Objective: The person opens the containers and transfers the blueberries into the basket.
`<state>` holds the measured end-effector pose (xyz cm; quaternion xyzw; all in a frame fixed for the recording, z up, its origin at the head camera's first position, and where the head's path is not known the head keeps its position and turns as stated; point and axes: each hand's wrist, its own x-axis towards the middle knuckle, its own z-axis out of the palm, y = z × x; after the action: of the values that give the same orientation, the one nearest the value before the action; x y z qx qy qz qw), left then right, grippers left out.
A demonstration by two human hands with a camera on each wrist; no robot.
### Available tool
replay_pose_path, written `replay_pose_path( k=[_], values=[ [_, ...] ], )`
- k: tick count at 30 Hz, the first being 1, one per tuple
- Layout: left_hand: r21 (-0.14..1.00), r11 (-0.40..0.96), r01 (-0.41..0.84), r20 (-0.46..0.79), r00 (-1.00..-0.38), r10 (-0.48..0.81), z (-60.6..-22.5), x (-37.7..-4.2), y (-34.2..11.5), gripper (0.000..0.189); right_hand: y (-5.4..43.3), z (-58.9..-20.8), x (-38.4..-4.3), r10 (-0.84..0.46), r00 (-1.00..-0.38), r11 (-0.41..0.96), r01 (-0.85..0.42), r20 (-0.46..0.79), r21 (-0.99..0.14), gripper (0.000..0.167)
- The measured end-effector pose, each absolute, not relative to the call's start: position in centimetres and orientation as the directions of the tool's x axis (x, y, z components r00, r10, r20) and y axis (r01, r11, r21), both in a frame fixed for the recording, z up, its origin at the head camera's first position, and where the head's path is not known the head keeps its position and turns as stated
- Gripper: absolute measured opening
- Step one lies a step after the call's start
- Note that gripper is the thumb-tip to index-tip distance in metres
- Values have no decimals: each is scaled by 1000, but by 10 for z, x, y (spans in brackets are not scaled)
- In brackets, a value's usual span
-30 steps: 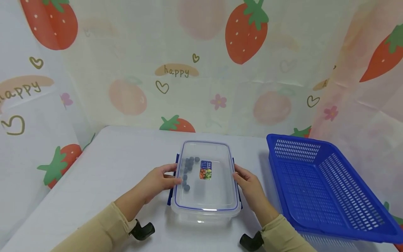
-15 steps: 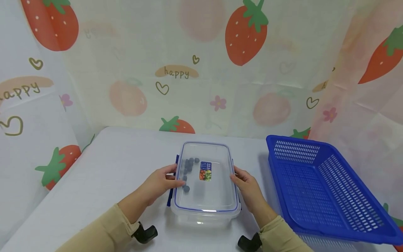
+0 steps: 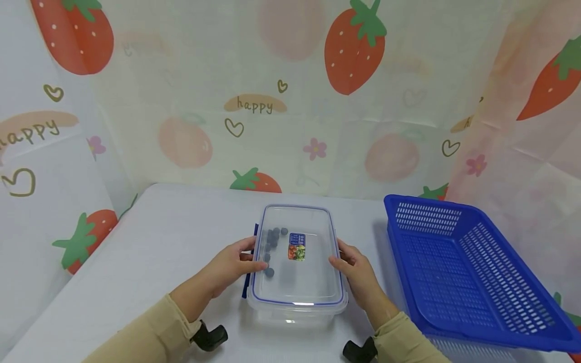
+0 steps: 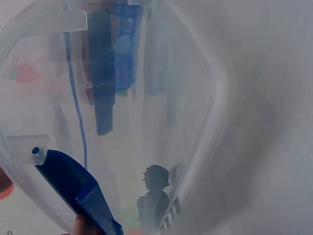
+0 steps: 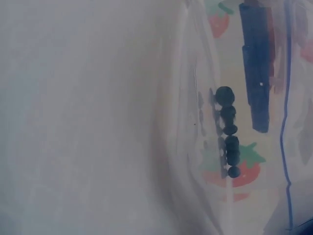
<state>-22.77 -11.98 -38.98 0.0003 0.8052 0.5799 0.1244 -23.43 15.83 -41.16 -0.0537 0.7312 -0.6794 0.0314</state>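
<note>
A clear lidded food container point(image 3: 299, 287) with a blue seal stands on the table, several blueberries point(image 3: 270, 272) inside along its left side. My left hand point(image 3: 227, 264) holds the left side, thumb on the lid point(image 3: 313, 272) and fingers by the blue latch point(image 4: 73, 186), which angles outward from the wall. My right hand point(image 3: 360, 272) grips the opposite side, its thumb over the lid's edge. Through the clear wall in the right wrist view, the blueberries point(image 5: 230, 112) line up near the bottom. My right fingers are mostly hidden behind the container's side.
A blue perforated basket point(image 3: 447, 267) stands on the right, over a clear layer below it. White cloth covers the table point(image 3: 181, 217). A strawberry-print curtain point(image 3: 272, 65) encloses the back and sides. Black wrist mounts point(image 3: 210, 337) stick out at both sleeves.
My right thumb has slid left onto the lid's edge, and the left thumb reaches slightly farther over it. The blue strip along the right side has gone out of sight. The container stays put.
</note>
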Motion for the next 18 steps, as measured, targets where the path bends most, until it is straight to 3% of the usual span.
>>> replay_pose_path(
  k=[18],
  values=[
    [943, 290, -162, -213, -965, 154, -391, -225, -120, 81, 159, -417, -234, -131, -991, 10, -32, 31, -999, 59]
  ],
)
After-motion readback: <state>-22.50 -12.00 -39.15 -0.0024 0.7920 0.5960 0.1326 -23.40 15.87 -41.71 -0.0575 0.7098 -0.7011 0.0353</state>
